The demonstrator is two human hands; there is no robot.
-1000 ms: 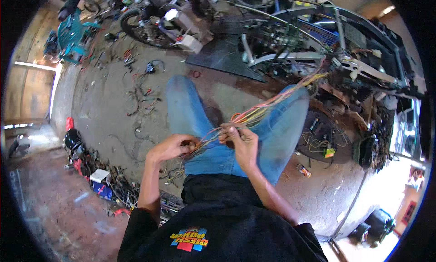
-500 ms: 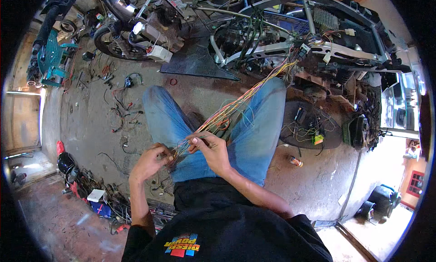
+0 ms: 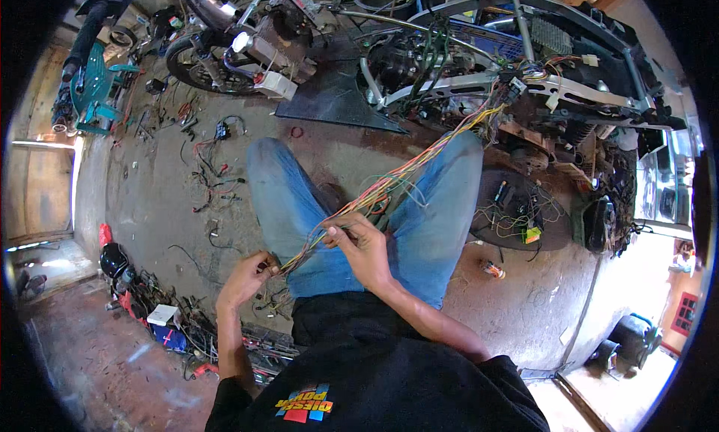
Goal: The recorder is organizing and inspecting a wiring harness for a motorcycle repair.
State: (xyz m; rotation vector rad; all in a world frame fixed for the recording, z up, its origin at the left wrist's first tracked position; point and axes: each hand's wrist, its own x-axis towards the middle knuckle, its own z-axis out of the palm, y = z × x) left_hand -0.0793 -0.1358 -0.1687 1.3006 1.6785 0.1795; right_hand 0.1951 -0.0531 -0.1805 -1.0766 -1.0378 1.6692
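Observation:
A long bundle of thin multicoloured wires [image 3: 408, 166] slants from the motorcycle frame [image 3: 464, 78] down across my lap. My left hand [image 3: 246, 280] is closed on the lower end of the bundle, beside my left thigh. Higher up, my right hand [image 3: 363, 250] pinches the same wires between thumb and fingers, over the space between my legs. The stretch between the two hands runs fairly straight. A loose greenish strand curls off the bundle above my right thigh. The wire tips inside my left hand are hidden.
A dark round mat [image 3: 517, 207] with tangled wires lies right of my legs. Loose wires and connectors [image 3: 206, 174] are scattered on the floor at left. A front wheel [image 3: 196, 64] stands at the far left, and a small bottle [image 3: 493, 269] lies at right.
My hands have moved apart, the left one down and to the left. More of the wire bundle shows between them, pulled straighter. The whole view has shifted slightly.

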